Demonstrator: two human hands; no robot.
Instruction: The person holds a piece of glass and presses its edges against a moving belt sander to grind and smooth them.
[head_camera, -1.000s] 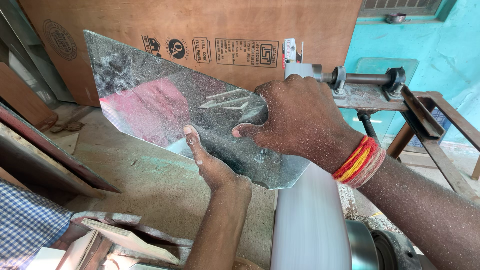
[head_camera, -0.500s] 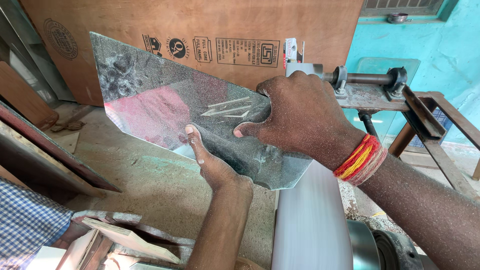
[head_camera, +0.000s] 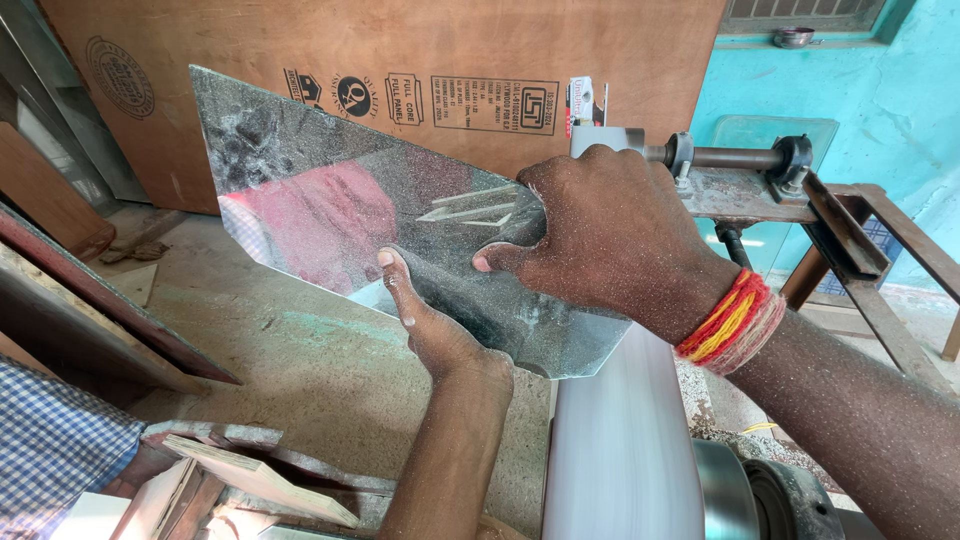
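A dusty mirror pane (head_camera: 330, 200) with a cut pattern of lines near its middle is held at a slant over a spinning white wheel (head_camera: 620, 450). My right hand (head_camera: 600, 235) grips the pane's right part from above, thumb pressed on its face. My left hand (head_camera: 430, 320) props the pane's lower edge from below, fingers flat against the glass. The pane's lower right corner lies on the wheel. A red and yellow thread band (head_camera: 730, 315) circles my right wrist.
A large plywood sheet (head_camera: 400, 60) leans against the wall behind. A rusty metal frame with a shaft (head_camera: 780, 180) stands at the right, before a turquoise wall. Wooden boards (head_camera: 90, 300) and scraps (head_camera: 250, 480) lie at the left on a dusty floor.
The pane has shifted slightly to the right and downward across the wheel, with both hands keeping their hold.
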